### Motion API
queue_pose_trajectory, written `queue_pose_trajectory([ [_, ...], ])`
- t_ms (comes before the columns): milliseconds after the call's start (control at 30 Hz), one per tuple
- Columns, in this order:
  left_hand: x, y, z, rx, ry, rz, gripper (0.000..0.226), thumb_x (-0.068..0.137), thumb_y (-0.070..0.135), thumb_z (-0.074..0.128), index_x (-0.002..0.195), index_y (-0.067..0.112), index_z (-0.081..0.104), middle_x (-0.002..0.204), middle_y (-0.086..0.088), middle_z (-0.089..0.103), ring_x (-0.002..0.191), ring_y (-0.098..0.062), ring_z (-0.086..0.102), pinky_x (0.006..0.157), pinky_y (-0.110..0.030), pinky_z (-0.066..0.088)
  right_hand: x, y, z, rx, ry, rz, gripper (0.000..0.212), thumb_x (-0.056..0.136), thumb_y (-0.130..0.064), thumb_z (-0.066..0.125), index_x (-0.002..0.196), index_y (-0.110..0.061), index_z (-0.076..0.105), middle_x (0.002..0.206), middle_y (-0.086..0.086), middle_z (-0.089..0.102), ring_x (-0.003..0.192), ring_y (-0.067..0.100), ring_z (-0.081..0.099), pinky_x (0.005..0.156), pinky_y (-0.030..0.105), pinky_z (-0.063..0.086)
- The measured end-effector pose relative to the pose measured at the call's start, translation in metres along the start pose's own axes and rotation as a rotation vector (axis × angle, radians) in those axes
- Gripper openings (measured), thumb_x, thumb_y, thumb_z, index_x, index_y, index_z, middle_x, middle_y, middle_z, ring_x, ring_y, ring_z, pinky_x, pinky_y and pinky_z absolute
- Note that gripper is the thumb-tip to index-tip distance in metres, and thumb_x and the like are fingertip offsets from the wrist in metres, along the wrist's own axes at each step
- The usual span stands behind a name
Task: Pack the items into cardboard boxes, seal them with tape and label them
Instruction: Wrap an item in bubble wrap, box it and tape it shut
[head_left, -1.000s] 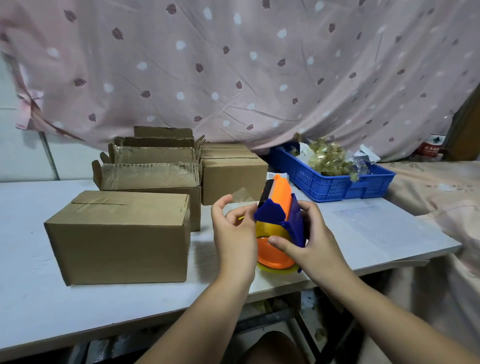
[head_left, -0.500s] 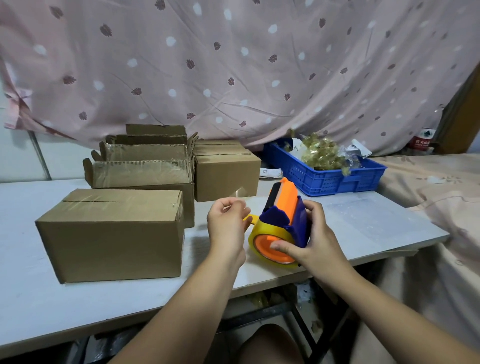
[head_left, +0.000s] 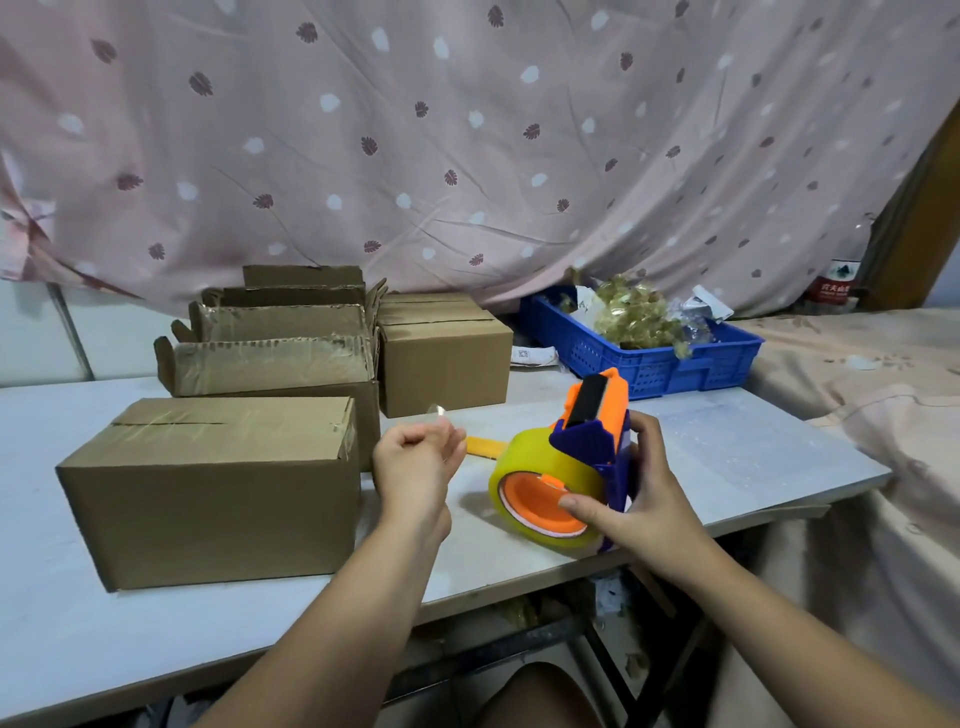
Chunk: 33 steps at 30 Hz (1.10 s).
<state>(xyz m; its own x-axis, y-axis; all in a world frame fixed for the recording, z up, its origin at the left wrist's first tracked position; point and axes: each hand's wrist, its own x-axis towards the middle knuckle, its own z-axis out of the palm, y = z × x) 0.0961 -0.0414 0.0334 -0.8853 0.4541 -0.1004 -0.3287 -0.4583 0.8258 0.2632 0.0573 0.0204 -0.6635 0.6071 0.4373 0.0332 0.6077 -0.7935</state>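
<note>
My right hand grips an orange and blue tape dispenser loaded with a yellowish clear tape roll, held just above the white table. My left hand pinches the free end of the tape strip, which is pulled a short way out to the left of the roll. A closed cardboard box with its top flaps together sits on the table just left of my left hand.
Several open cardboard boxes stand behind the closed one, with another closed box beside them. A blue plastic crate holding gold wrapped items is at the back right. A pink patterned curtain hangs behind. The table edge runs near my body.
The dispenser has been lowered and tilted so the roll faces me. My left hand has drawn the tape end out to the left, away from the roll.
</note>
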Motion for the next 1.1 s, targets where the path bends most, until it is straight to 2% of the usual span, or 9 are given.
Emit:
queue_pose_trajectory([
  [67, 0.001, 0.000, 0.001, 0.065, -0.009, 0.058, 0.017, 0.093, -0.001, 0.054, 0.078, 0.004, 0.049, 0.076, -0.011, 0.058, 0.064, -0.014, 0.065, 0.065, -0.022, 0.058, 0.001, -0.002, 0.000, -0.044, 0.003, -0.048, 0.078, 0.052, -0.064, 0.077, 0.112, -0.057, 0.030, 0.102, -0.021, 0.061, 0.094, 0.004, 0.062, 0.079, 0.023, 0.051],
  [133, 0.001, 0.006, 0.006, 0.161, -0.015, 0.185, 0.023, 0.092, 0.001, 0.057, 0.071, 0.008, 0.049, 0.071, -0.012, 0.059, 0.064, -0.016, 0.064, 0.073, -0.033, 0.058, 0.004, -0.007, -0.001, -0.131, -0.014, -0.099, 0.076, 0.054, -0.065, 0.072, 0.110, -0.068, 0.022, 0.110, -0.024, 0.055, 0.099, -0.003, 0.058, 0.080, 0.015, 0.049],
  [267, -0.009, 0.043, 0.018, 0.192, -0.075, 0.455, 0.025, 0.091, 0.000, 0.058, 0.069, 0.008, 0.048, 0.061, -0.003, 0.059, 0.055, -0.002, 0.062, 0.056, -0.019, 0.054, 0.015, -0.018, -0.010, -0.336, -0.095, -0.157, 0.081, 0.054, -0.071, 0.069, 0.112, -0.070, 0.013, 0.111, -0.039, 0.038, 0.100, -0.021, 0.045, 0.075, 0.001, 0.036],
  [433, -0.021, 0.072, 0.027, 0.167, -0.167, 0.631, 0.025, 0.090, 0.001, 0.060, 0.069, 0.012, 0.050, 0.061, 0.006, 0.062, 0.071, -0.012, 0.067, 0.067, -0.023, 0.056, 0.032, -0.028, -0.011, -0.462, -0.087, -0.177, 0.084, 0.054, -0.073, 0.067, 0.121, -0.056, 0.019, 0.105, -0.035, 0.041, 0.090, -0.001, 0.045, 0.075, 0.018, 0.040],
  [533, -0.021, 0.078, 0.024, 0.140, -0.177, 0.634, 0.025, 0.090, 0.002, 0.059, 0.069, 0.013, 0.050, 0.059, 0.011, 0.063, 0.077, -0.016, 0.068, 0.069, -0.024, 0.057, 0.038, -0.029, -0.011, -0.560, -0.089, -0.172, 0.090, 0.053, -0.081, 0.059, 0.127, -0.050, 0.018, 0.114, -0.021, 0.048, 0.099, 0.011, 0.051, 0.078, 0.030, 0.045],
  [767, -0.002, 0.082, 0.009, -0.092, -0.084, 0.289, 0.021, 0.090, 0.004, 0.060, 0.072, 0.011, 0.053, 0.071, -0.002, 0.063, 0.077, -0.018, 0.065, 0.061, -0.021, 0.055, 0.041, -0.034, -0.002, -0.820, -0.108, -0.186, 0.098, 0.063, -0.082, 0.053, 0.144, -0.047, 0.011, 0.120, -0.010, 0.051, 0.105, 0.013, 0.051, 0.072, 0.025, 0.036],
  [867, -0.007, 0.081, 0.008, -0.091, -0.148, 0.317, 0.021, 0.089, 0.004, 0.061, 0.070, 0.010, 0.054, 0.069, -0.001, 0.065, 0.075, -0.013, 0.065, 0.064, -0.023, 0.055, 0.045, -0.036, 0.003, -0.871, -0.085, -0.157, 0.095, 0.066, -0.084, 0.043, 0.145, -0.050, 0.003, 0.113, -0.006, 0.051, 0.102, 0.016, 0.052, 0.072, 0.027, 0.039],
  [1000, -0.023, 0.080, 0.010, 0.171, -0.244, 0.610, 0.018, 0.084, 0.003, 0.066, 0.069, 0.011, 0.059, 0.062, 0.006, 0.064, 0.065, -0.006, 0.061, 0.063, -0.020, 0.050, 0.049, -0.049, 0.012, -0.852, -0.031, -0.116, 0.090, 0.067, -0.085, 0.038, 0.144, -0.053, 0.003, 0.100, -0.007, 0.048, 0.096, 0.015, 0.053, 0.067, 0.027, 0.036],
  [1100, -0.030, 0.075, 0.007, 0.531, -0.306, 1.086, 0.010, 0.085, 0.013, 0.067, 0.075, 0.014, 0.065, 0.074, 0.006, 0.068, 0.072, -0.006, 0.062, 0.067, -0.021, 0.048, 0.047, -0.064, 0.019, -0.815, 0.020, -0.095, 0.089, 0.068, -0.082, 0.046, 0.143, -0.053, 0.008, 0.102, -0.009, 0.050, 0.100, 0.014, 0.052, 0.070, 0.029, 0.039],
])
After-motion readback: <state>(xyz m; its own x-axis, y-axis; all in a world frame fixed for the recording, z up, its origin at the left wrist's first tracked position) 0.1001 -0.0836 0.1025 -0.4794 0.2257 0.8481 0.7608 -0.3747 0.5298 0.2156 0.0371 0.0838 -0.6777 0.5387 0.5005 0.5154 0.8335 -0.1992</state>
